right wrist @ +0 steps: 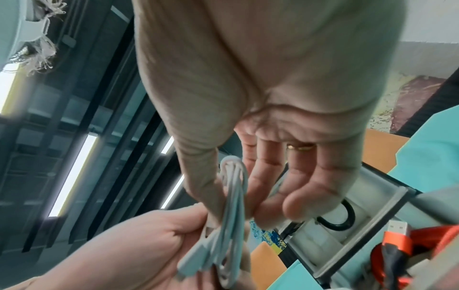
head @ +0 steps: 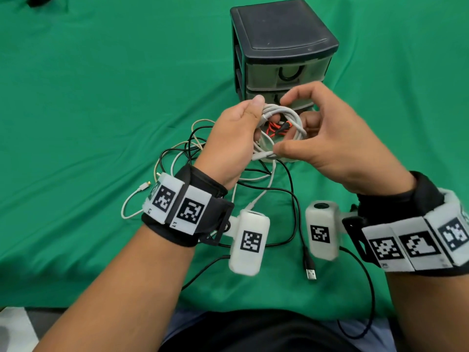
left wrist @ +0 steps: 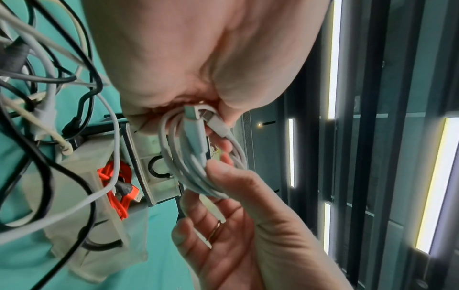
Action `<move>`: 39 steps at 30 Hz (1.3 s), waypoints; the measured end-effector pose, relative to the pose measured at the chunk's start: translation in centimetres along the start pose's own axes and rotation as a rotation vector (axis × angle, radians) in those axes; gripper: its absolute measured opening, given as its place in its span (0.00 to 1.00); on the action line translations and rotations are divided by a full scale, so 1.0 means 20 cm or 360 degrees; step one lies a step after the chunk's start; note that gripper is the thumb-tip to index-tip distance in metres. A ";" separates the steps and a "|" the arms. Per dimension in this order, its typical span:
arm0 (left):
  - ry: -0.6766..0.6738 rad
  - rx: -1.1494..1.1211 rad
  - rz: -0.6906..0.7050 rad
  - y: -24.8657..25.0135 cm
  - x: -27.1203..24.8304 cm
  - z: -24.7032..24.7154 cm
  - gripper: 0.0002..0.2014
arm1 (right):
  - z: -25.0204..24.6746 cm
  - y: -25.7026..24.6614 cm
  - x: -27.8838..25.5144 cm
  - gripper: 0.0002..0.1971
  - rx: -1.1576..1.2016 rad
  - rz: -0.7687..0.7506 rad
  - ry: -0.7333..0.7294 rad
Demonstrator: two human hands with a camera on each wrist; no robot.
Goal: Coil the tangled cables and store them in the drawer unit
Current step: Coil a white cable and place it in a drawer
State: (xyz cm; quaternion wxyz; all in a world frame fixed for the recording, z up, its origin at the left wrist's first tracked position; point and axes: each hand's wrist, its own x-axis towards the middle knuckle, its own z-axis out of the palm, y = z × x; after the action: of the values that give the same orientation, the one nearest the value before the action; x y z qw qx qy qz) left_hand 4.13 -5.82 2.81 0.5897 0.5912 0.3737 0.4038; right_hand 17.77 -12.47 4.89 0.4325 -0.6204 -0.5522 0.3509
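Observation:
A white cable coil [head: 291, 116] is held in the air in front of the black drawer unit [head: 281, 47]. My left hand [head: 251, 120] grips the coil [left wrist: 196, 166] at its left side, with both plugs tucked under the thumb. My right hand [head: 304, 123] pinches the coil [right wrist: 233, 196] from the right, thumb on the near loops and fingers behind. The lowest drawer [left wrist: 74, 160] is pulled out and holds an orange cable [head: 276, 128]. A tangle of black and white cables [head: 182, 153] lies on the green cloth under my left wrist.
The upper two drawers are closed; a black cable [head: 290, 72] shows through the top one. A black USB plug [head: 311, 273] lies on the cloth near me between my wrists. A white cable end [head: 144, 185] trails off to the left.

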 end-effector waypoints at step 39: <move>-0.0349 0.1961 -0.0069 -0.08 0.02 -0.05 0.15 | -0.21 0.30 0.15 0.13 0.0517 0.0229 0.0567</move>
State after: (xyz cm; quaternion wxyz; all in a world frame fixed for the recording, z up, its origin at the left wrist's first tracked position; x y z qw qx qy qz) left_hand 3.47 -4.98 1.19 0.1834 0.8529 0.4872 0.0391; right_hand 24.41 -10.29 1.10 0.5910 -0.6323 -0.3581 0.3502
